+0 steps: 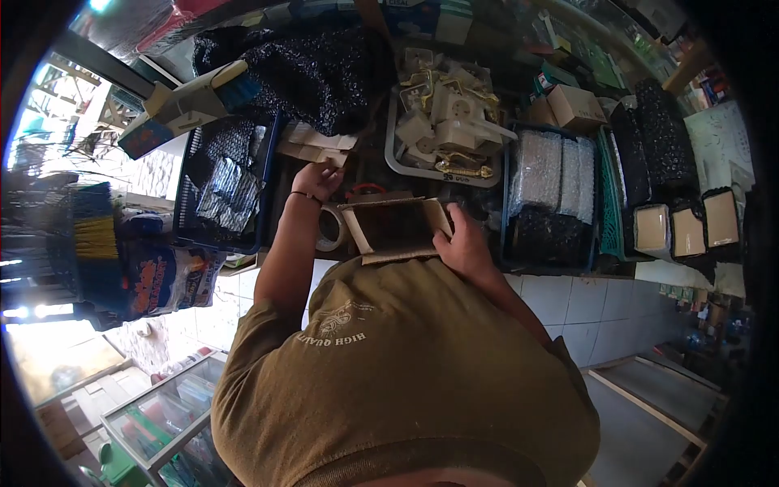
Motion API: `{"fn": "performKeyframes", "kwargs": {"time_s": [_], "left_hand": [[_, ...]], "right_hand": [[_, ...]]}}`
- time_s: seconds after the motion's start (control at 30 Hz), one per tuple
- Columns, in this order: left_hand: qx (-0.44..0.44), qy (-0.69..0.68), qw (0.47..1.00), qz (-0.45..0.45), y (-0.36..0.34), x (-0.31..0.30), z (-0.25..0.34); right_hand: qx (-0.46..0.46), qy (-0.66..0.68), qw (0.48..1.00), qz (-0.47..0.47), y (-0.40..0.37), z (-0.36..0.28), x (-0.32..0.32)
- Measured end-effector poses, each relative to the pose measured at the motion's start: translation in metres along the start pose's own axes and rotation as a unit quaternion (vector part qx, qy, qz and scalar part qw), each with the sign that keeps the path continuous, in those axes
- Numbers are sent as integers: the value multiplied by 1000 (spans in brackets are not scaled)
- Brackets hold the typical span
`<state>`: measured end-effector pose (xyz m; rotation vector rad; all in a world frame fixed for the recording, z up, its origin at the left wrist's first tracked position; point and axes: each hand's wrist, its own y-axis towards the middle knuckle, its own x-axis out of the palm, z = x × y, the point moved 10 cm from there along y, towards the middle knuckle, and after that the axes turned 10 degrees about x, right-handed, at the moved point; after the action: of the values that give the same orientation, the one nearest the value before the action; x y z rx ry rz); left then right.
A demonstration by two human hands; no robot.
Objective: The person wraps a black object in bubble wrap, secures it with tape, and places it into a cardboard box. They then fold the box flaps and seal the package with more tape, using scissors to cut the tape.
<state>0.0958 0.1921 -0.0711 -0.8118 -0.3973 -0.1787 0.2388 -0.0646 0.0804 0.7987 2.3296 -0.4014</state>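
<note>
An open-topped cardboard box, dark inside, sits against my shirt at the front edge of the work surface. My right hand grips its right wall, with the thumb on the near side. Up and to the left, my left hand has its fingers curled at the near edge of a pale folded cardboard piece and pinches it. Just left of the box stands a roll of tape. A red object, partly hidden, lies behind the box.
A grey tray of sockets and brass-coloured fittings stands behind the box. Blue baskets with bubble-wrapped packs and wrapped items flank it. Black bubble wrap is heaped at the back left. Wrapped packs lie far right.
</note>
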Motion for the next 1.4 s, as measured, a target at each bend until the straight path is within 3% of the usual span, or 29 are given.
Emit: {"fn": "performKeyframes", "kwargs": {"time_s": [0.07, 0.17, 0.27, 0.33, 0.37, 0.43, 0.47, 0.53, 0.57, 0.6, 0.67, 0.73, 0.87, 1.17, 1.23, 1.4], "left_hand": [[20, 0, 999, 28, 0, -7, 4], [-14, 5, 1000, -18, 1, -11, -3], [-24, 71, 996, -46, -53, -4, 1], [191, 202, 945, -174, -105, 31, 28], [189, 201, 946, -173, -117, 30, 24], [292, 381, 832, -278, -149, 53, 19], [290, 381, 833, -277, -153, 51, 14], [427, 488, 727, -224, -168, 56, 24], [442, 528, 698, -197, -170, 55, 23], [441, 528, 698, -198, -171, 56, 19], [401, 503, 747, -169, -167, 49, 13], [399, 509, 746, -158, -171, 52, 15], [420, 532, 716, -169, -173, 54, 13], [412, 538, 712, -186, -178, 66, 4], [417, 551, 698, -188, -179, 71, 7], [401, 586, 681, -180, -181, 77, 8]], "right_hand": [[-2, 2, 1000, 6, 2, -3, -4], [0, 18, 1000, 15, 4, -9, -8], [16, 35, 999, 19, 7, -10, -14], [27, 35, 999, 15, 8, -7, -14], [25, 31, 999, 25, 8, -6, -14], [24, 27, 999, 32, 7, -4, -13], [25, 25, 999, 35, 7, -3, -12], [28, 23, 999, 39, 6, -3, -12], [19, 22, 999, 44, 4, -6, -13], [10, 21, 999, 49, 3, -9, -14], [18, 23, 998, 47, 1, -6, -12], [25, 26, 998, 46, -1, -3, -13], [43, 40, 998, 36, -8, -2, -16], [53, 74, 996, 21, -21, 12, -17], [130, 57, 989, -32, -26, 34, 0], [131, 95, 985, -53, -33, 40, 4]]}}
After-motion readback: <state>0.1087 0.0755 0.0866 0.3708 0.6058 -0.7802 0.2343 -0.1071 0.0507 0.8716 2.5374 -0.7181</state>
